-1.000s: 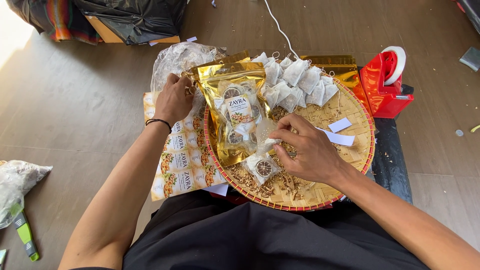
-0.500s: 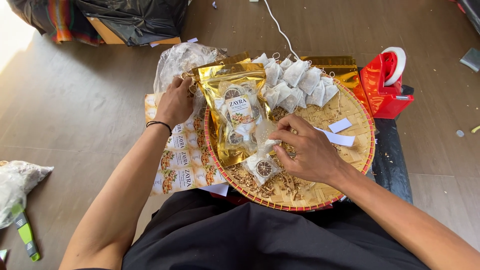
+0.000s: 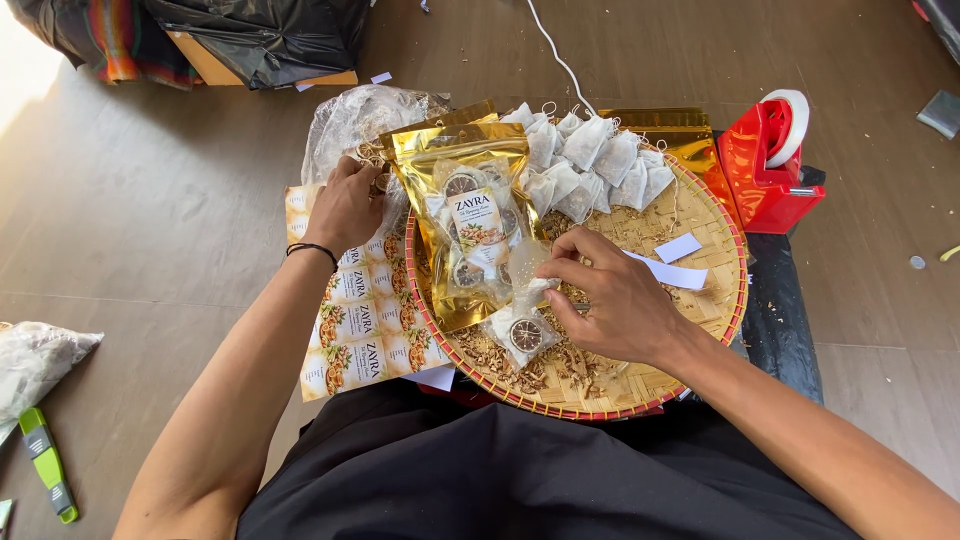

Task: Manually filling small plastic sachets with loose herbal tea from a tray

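Note:
A gold pouch (image 3: pixel 465 222) with a clear window lies tilted on a round woven tray (image 3: pixel 712 226); dried citrus slices show inside it. My left hand (image 3: pixel 346 207) grips the pouch's top left corner, beside a crinkled clear plastic bag (image 3: pixel 355 125). My right hand (image 3: pixel 607 297) pinches a small white mesh sachet (image 3: pixel 522 327) holding a dried citrus slice, at the pouch's lower right edge. Several white filled sachets (image 3: pixel 590 165) are piled at the tray's far side. Loose dried bits (image 3: pixel 560 362) cover the tray's near part.
A sheet of printed labels (image 3: pixel 355 320) lies left of the tray. A red tape dispenser (image 3: pixel 770 160) stands at the right, more gold pouches (image 3: pixel 670 128) beside it. White paper slips (image 3: pixel 672 262) lie on the tray. A green tool (image 3: pixel 48 462) and a plastic bag (image 3: pixel 35 360) are far left.
Both hands stay in place; the right hand's fingers shift slightly on the sachet. Otherwise nothing has visibly moved.

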